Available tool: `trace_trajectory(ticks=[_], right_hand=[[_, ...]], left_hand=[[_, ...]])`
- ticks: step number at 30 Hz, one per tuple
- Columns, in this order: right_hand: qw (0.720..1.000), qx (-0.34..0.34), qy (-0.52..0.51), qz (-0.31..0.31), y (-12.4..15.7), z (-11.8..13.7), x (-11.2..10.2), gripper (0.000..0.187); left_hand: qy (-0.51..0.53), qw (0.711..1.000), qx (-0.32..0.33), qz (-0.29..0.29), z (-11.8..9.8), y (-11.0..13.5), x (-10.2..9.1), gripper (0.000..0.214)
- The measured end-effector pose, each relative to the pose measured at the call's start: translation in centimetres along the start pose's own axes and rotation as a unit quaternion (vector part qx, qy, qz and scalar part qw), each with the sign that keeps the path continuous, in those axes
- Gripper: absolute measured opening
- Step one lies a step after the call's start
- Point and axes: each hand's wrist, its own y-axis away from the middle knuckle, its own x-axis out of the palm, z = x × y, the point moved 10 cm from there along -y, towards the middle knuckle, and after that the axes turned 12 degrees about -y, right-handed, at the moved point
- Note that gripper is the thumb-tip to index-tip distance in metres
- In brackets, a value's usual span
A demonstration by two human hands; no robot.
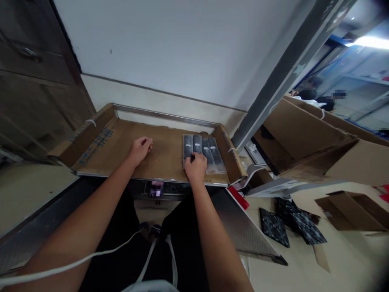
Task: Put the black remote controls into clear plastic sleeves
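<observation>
1. The right hand lies knuckles up on the near end of a row of clear packets, each with a dark strip inside. Its fingers are bent down onto the leftmost packets. Whether they pinch one or only press on it cannot be told.
2. The packets lie side by side, flat on the cardboard-lined surface. They stretch from under the right hand's fingertips away from the person, and the rest of the row sits just to that hand's right.
3. The left hand rests on bare cardboard, well apart from the packets. Its fingers are curled under in a loose fist, with nothing visible in it.
4. A raised cardboard flap stands just beyond the packets, on the right hand's outer side.
5. A white cord runs below the left forearm.
6. Far to the right of the right hand, dark patterned sheets lie on the floor, near open cardboard boxes.
</observation>
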Motion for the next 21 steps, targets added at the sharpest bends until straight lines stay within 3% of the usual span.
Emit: trace_trajectory(ticks=[21], right_hand=[[1.000, -0.006, 0.011, 0.003, 0.22, 0.57, -0.17, 0.028]], left_hand=[[0.000, 1.000, 0.003, -0.002, 0.21, -0.03, -0.08, 0.023]])
